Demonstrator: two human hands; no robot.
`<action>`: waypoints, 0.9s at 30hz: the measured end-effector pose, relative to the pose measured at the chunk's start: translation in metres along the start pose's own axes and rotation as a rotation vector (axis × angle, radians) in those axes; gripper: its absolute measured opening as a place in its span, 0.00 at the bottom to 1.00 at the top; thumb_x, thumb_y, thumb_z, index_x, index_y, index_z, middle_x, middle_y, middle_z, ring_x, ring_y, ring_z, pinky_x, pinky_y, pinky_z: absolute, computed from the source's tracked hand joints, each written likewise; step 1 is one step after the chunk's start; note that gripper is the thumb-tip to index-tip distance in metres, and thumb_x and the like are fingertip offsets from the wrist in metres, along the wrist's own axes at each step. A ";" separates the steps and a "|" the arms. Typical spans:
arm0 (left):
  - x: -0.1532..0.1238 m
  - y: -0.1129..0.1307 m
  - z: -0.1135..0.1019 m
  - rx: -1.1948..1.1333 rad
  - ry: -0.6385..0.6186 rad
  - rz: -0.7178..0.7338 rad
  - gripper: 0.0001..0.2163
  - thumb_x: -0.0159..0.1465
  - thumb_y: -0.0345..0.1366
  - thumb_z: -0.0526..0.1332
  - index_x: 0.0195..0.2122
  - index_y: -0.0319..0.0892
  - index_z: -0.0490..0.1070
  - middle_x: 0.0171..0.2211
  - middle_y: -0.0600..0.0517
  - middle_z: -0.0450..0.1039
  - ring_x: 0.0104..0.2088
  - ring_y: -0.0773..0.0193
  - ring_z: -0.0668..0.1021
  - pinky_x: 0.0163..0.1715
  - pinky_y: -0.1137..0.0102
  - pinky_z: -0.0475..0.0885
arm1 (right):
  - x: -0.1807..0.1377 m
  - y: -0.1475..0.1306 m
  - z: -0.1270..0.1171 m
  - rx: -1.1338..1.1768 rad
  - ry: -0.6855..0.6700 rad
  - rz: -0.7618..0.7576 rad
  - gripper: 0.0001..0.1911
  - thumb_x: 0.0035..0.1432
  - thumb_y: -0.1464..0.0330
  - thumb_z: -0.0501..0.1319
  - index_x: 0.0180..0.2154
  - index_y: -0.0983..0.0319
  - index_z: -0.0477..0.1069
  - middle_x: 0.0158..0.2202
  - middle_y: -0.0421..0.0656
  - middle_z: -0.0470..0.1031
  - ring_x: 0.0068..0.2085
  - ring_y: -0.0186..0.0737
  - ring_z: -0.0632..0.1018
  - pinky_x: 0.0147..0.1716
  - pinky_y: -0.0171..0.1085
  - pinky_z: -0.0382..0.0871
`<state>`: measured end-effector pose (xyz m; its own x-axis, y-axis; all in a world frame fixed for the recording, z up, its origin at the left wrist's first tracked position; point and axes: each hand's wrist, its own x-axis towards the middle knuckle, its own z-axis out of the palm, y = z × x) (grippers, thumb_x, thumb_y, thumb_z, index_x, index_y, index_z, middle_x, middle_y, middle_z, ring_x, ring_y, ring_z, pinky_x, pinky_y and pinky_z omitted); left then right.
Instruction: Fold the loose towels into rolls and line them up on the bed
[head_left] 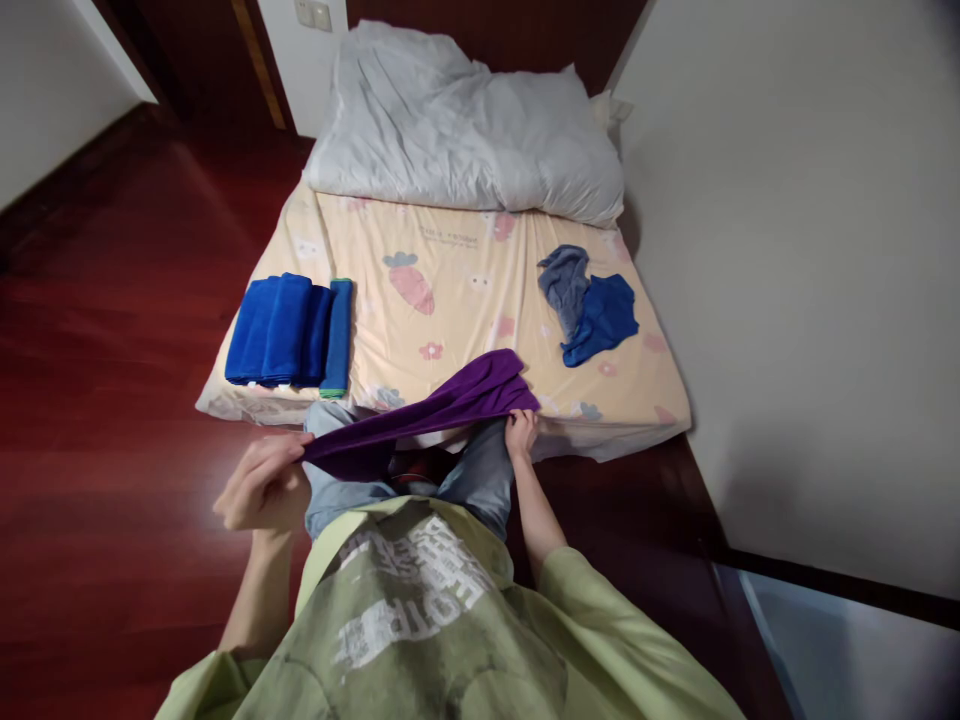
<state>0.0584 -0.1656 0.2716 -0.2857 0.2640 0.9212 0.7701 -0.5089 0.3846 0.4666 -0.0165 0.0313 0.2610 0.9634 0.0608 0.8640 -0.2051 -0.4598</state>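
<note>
The green shirt (420, 610) the person wears has big white writing on the front, but it is upside down and creased, so it cannot be read. The mattress (465, 290) has a yellow sheet with a carrot picture and little flowers on it, and a small line of print near the top that is too tiny to read.

The left hand (262, 485) is curled up, with the fingers bent in and pressed close together, pinching one end of the purple cloth (442, 410). The right hand (520, 432) pinches the other end between its fingertips, with the fingers pointing down and tucked close. The purple cloth is pulled out long between the two hands (it looks half folded, like a band). It hangs over the person's knees, and its far end lies over the near edge of the mattress.

A stack of folded blue towels (289, 332) sits on the left side of the mattress. A grey cloth (564, 280) and a blue cloth (606, 318) lie crumpled and touching on the right side. A white quilt (465, 130) is bunched up at the far end.
</note>
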 end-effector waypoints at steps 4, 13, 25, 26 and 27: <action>0.009 -0.017 -0.008 0.102 -0.052 -0.230 0.09 0.59 0.30 0.66 0.36 0.55 0.79 0.31 0.52 0.83 0.29 0.50 0.84 0.26 0.56 0.78 | 0.015 0.019 -0.019 0.132 0.251 -0.013 0.13 0.61 0.72 0.53 0.43 0.63 0.75 0.52 0.57 0.76 0.58 0.52 0.73 0.63 0.49 0.63; 0.049 -0.087 0.018 0.194 -0.110 -0.498 0.07 0.59 0.41 0.69 0.35 0.46 0.84 0.28 0.53 0.77 0.27 0.64 0.73 0.29 0.68 0.70 | 0.067 0.024 -0.130 0.472 0.599 0.065 0.20 0.65 0.52 0.54 0.39 0.63 0.71 0.38 0.56 0.81 0.41 0.49 0.82 0.47 0.46 0.77; 0.114 -0.125 0.046 -0.152 0.093 -0.710 0.10 0.58 0.36 0.67 0.37 0.36 0.80 0.33 0.49 0.81 0.26 0.65 0.82 0.30 0.68 0.82 | 0.060 0.018 -0.247 0.365 -0.024 -0.338 0.27 0.52 0.44 0.70 0.34 0.63 0.83 0.35 0.51 0.85 0.35 0.49 0.84 0.40 0.45 0.81; 0.117 -0.122 0.044 -0.167 0.111 -0.689 0.10 0.58 0.36 0.68 0.38 0.36 0.80 0.33 0.48 0.82 0.27 0.65 0.82 0.32 0.67 0.83 | 0.053 0.021 -0.246 0.364 -0.074 -0.336 0.27 0.51 0.43 0.69 0.34 0.62 0.83 0.34 0.51 0.85 0.36 0.49 0.84 0.40 0.46 0.81; 0.119 -0.119 0.042 -0.182 0.126 -0.666 0.10 0.58 0.36 0.68 0.38 0.36 0.81 0.33 0.49 0.82 0.28 0.65 0.83 0.34 0.66 0.84 | 0.047 0.024 -0.245 0.365 -0.107 -0.337 0.28 0.51 0.43 0.69 0.33 0.62 0.83 0.35 0.51 0.85 0.36 0.50 0.84 0.41 0.47 0.82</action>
<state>-0.0433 -0.0395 0.3334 -0.7358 0.4762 0.4815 0.3037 -0.4034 0.8631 0.6050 -0.0182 0.2405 -0.0689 0.9818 0.1768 0.6807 0.1758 -0.7111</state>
